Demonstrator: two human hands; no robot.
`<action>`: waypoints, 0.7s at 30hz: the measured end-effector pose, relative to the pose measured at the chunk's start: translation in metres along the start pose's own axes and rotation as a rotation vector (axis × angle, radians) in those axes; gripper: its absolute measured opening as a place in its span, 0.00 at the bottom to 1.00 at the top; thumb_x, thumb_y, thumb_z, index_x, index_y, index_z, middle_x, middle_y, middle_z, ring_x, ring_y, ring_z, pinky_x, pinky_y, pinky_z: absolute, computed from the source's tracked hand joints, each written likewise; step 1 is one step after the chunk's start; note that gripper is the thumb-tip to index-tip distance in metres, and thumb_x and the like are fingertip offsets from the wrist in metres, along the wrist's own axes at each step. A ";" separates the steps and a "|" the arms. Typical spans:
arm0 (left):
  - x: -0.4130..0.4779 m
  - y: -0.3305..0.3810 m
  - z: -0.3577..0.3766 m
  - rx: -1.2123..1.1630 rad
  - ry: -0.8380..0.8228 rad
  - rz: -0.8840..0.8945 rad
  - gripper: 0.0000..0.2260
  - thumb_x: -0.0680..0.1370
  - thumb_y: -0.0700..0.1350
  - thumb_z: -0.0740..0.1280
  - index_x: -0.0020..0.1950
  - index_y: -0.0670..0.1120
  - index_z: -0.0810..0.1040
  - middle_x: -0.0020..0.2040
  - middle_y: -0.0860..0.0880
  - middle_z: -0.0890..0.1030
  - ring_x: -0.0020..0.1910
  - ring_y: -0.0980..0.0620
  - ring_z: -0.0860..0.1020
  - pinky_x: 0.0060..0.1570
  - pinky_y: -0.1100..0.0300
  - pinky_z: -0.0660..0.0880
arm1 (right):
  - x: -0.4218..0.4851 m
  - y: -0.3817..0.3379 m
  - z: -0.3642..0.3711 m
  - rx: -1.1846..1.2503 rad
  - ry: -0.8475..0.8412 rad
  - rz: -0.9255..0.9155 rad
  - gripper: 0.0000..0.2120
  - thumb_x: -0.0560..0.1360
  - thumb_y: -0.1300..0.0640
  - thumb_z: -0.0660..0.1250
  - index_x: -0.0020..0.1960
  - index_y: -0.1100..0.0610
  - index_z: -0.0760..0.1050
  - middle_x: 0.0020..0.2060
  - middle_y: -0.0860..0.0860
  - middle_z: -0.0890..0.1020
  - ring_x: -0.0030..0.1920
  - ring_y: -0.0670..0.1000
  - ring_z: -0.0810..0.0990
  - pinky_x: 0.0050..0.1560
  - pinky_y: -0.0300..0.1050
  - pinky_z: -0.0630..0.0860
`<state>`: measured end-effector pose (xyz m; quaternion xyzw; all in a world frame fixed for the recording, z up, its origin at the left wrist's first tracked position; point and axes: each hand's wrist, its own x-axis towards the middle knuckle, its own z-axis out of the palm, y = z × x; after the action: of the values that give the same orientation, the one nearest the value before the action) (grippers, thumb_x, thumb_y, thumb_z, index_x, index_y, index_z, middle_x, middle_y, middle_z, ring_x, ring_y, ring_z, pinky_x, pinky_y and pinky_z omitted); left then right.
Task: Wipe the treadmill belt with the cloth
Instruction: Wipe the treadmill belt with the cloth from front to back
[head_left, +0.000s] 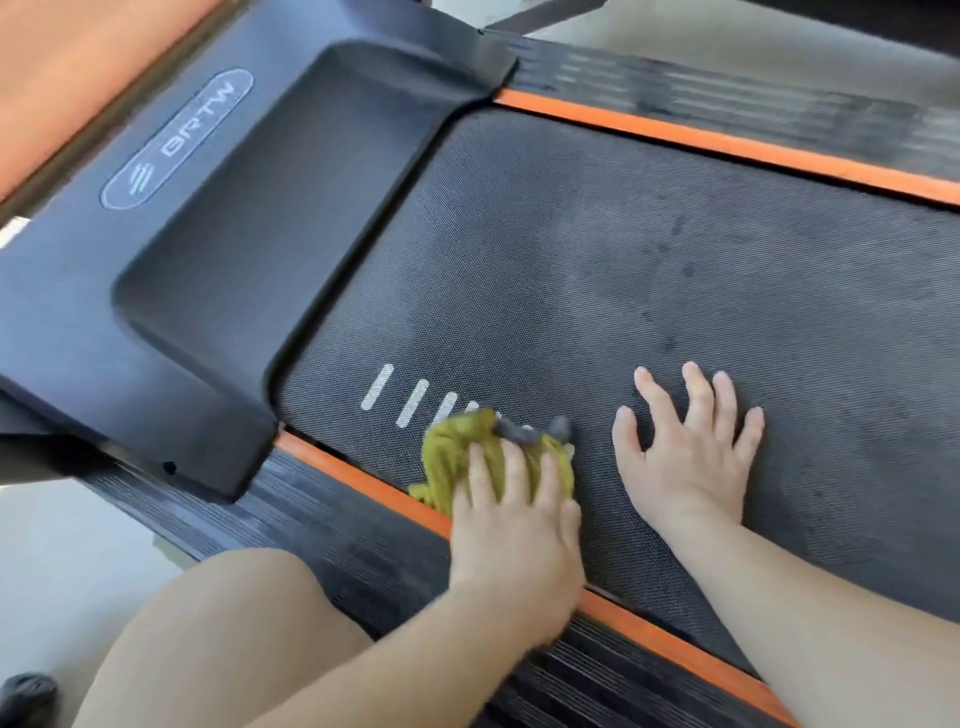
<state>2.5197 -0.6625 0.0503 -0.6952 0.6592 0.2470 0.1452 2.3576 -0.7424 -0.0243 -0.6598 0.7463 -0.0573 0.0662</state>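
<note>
Olive-yellow crumpled cloth (449, 460) sits bunched on the black textured treadmill belt (623, 249), beside the orange side strip (363, 482) — the left hand (514, 543) curls its fingers over it, gripping. The right hand (691, 457) rests just beside it — fingers spread flat on the belt.

Pale floor (62, 545), orange surface (67, 67)

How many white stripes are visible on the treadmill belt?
4 white stripes. Three lie side by side, left of the cloth; the fourth pokes out at its top edge. More may hide under the cloth.
</note>
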 end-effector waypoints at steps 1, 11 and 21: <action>-0.009 0.002 0.004 0.028 -0.030 0.071 0.29 0.83 0.60 0.37 0.84 0.55 0.43 0.85 0.45 0.44 0.81 0.35 0.40 0.79 0.38 0.45 | 0.000 0.000 0.000 0.004 0.006 -0.003 0.26 0.81 0.34 0.52 0.78 0.37 0.63 0.81 0.53 0.59 0.82 0.58 0.48 0.79 0.70 0.46; 0.010 0.000 -0.014 -0.054 -0.093 0.114 0.30 0.82 0.69 0.43 0.82 0.62 0.51 0.85 0.49 0.45 0.82 0.36 0.38 0.79 0.36 0.45 | 0.001 -0.001 0.000 -0.007 0.008 -0.002 0.26 0.81 0.34 0.52 0.78 0.37 0.63 0.81 0.53 0.59 0.82 0.58 0.48 0.79 0.69 0.46; 0.043 -0.058 -0.013 0.195 -0.052 0.348 0.26 0.84 0.65 0.41 0.80 0.67 0.34 0.80 0.59 0.27 0.78 0.44 0.25 0.76 0.34 0.31 | 0.002 0.000 0.002 -0.001 0.035 -0.012 0.26 0.81 0.34 0.54 0.78 0.38 0.65 0.81 0.54 0.61 0.82 0.59 0.51 0.78 0.70 0.48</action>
<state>2.5792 -0.7007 0.0306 -0.5466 0.7864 0.2212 0.1840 2.3576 -0.7443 -0.0263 -0.6631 0.7435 -0.0692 0.0524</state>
